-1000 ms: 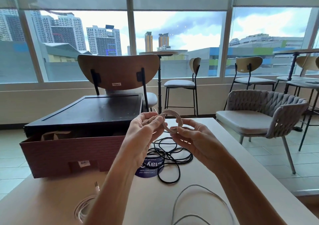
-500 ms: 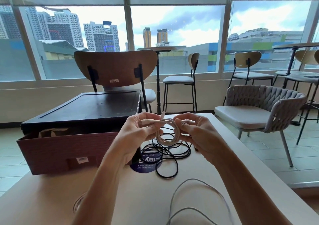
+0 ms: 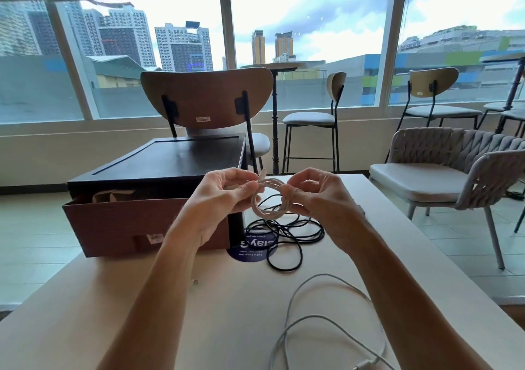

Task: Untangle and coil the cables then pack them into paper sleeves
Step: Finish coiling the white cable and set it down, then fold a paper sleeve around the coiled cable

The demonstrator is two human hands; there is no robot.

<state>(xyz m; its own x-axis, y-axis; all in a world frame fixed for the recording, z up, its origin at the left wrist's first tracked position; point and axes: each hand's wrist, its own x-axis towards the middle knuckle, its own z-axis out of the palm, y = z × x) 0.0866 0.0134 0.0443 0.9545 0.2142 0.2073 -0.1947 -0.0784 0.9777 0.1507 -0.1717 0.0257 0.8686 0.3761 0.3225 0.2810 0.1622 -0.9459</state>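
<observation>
Both hands hold a small coil of white cable up above the table. My left hand pinches the coil's left side near its loose plug end. My right hand grips the coil's right side with curled fingers. Under the hands a tangled black cable lies on the table. A loose grey-white cable loops across the near right of the table. Brown paper shows inside the open box, partly hidden.
A brown cardboard box with a dark lid stands at the table's left. A round blue sticker lies under the black cable. The white table ends at right, beside a woven grey chair. A wooden chair stands behind.
The hands have drawn closer together around the white coil and lowered it slightly. My right hand has closed over its right side.
</observation>
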